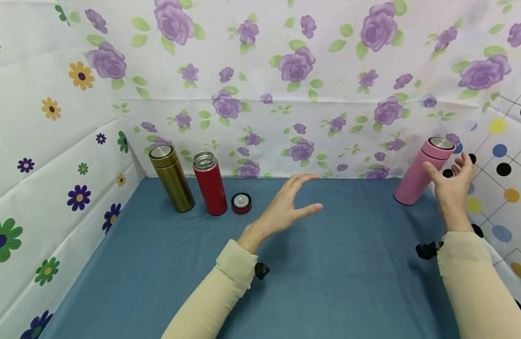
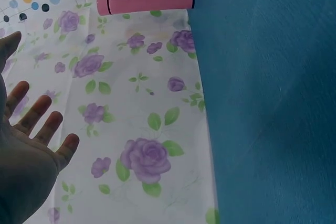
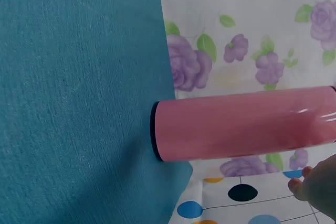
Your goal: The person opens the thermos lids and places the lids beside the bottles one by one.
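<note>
A pink thermos bottle with its lid on stands at the right, near the back wall. My right hand is beside its upper part, fingers spread around it with a gap on the far side. The thumb overlaps the pink surface; whether it touches cannot be told. In the right wrist view, only fingertips show near the pink bottle. My left hand hovers over the middle of the table, holding nothing, thumb and fingers apart; its palm shows in the left wrist view.
At the left stand a gold thermos bottle with its lid on and a red thermos bottle without one. A red-rimmed lid lies upside down beside the red bottle. Patterned cloth walls border the blue table.
</note>
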